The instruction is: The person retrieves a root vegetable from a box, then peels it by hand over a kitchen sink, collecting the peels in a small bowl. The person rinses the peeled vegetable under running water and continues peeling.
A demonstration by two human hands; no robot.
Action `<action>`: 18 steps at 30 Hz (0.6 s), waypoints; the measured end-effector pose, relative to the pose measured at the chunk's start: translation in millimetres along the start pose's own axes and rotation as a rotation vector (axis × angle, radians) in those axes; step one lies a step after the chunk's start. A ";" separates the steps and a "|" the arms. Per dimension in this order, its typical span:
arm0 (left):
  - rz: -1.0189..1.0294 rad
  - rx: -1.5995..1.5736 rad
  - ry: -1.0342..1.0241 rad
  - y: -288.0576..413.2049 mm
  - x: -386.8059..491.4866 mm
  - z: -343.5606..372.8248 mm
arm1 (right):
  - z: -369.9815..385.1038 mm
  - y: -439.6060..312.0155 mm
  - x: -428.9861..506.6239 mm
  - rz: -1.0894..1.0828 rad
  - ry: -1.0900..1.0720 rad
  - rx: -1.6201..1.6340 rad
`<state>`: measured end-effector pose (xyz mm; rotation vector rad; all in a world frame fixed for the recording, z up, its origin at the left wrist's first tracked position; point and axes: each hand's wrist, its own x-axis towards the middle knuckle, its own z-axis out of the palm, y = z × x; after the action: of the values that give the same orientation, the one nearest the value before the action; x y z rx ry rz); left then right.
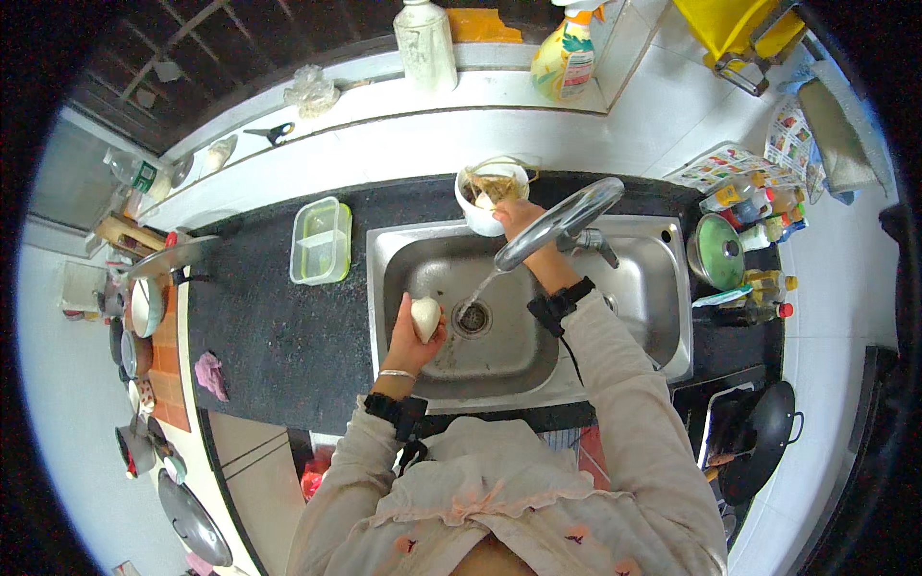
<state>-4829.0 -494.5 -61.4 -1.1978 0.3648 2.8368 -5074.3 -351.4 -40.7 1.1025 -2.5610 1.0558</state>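
Observation:
My left hand (412, 345) holds a peeled, cream-white bulb or root vegetable (425, 319) over the left side of the steel sink basin (526, 353). My right hand (520, 216) reaches past the faucet (562, 225) to a white bowl (481, 218) behind the sink. Its fingertips are at the bowl's rim, by a pale piece (486, 201) among brown, fibrous scraps (500, 186). Whether they grip that piece I cannot tell. A thin stream of water (481, 286) runs from the spout towards the drain (472, 318).
On the black counter (281, 345), left of the sink, stand a divided clear plastic container (317, 245) and a crumpled pink cloth (210, 376). A green-lidded pot (715, 252) and several bottles (767, 288) are at the right. A spray bottle (565, 61) is on the ledge behind.

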 end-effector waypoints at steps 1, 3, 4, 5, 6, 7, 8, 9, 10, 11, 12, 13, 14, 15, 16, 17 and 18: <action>-0.001 -0.011 -0.022 -0.5 0.6 -0.8 | -0.1 -1.0 -5.2 -0.034 0.103 0.098; -0.013 -0.043 -0.064 -0.6 3.3 -2.3 | -1.2 -4.5 -20.8 0.104 0.158 0.143; -0.005 -0.071 -0.049 -2.2 5.5 -3.1 | -2.0 -6.4 -31.0 0.147 0.198 0.168; -0.007 -0.116 -0.060 -4.0 8.7 -3.3 | -1.7 -10.0 -43.2 0.219 0.144 0.128; 0.004 -0.084 -0.054 -6.3 12.0 -3.8 | -1.1 -15.5 -59.8 0.292 0.089 0.088; 0.004 -0.068 -0.071 -9.0 16.3 -3.5 | -1.9 -19.8 -75.7 0.438 -0.015 0.036; -0.001 -0.050 -0.087 -12.6 20.5 -3.0 | 1.5 -27.4 -91.2 0.447 -0.111 0.033; -0.013 -0.076 -0.099 -16.2 25.4 -1.4 | 9.1 -37.6 -104.7 0.527 -0.256 0.019; -0.025 -0.101 -0.110 -19.9 30.3 1.0 | 16.3 -47.3 -116.7 0.480 -0.260 0.200; -0.047 -0.137 -0.095 -23.2 34.1 3.5 | 24.8 -55.9 -124.8 0.449 -0.277 0.377; 0.013 -0.001 -0.078 -27.3 37.9 7.2 | 34.3 -63.4 -129.1 0.440 -0.240 0.447; 0.019 0.020 -0.133 -30.3 39.3 9.9 | 43.9 -71.1 -132.5 0.452 -0.220 0.514; 0.015 0.043 -0.178 -32.3 39.8 12.6 | 52.0 -77.3 -134.1 0.446 -0.187 0.577; 0.028 0.068 -0.222 -33.3 39.8 15.2 | 59.4 -81.8 -133.2 0.412 -0.162 0.540; 0.009 0.163 -0.121 -32.9 41.1 18.6 | 65.4 -84.9 -130.8 0.359 -0.128 0.498; -0.006 0.220 -0.073 -32.0 40.3 20.2 | 68.6 -86.6 -130.0 0.331 -0.121 0.455; -0.012 0.279 0.021 -30.0 39.5 21.0 | 70.4 -87.5 -129.7 0.347 -0.157 0.495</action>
<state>-4867.6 -462.7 -81.3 -1.1670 0.7237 2.6504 -4912.7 -365.5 -96.5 0.8695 -2.7582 1.8299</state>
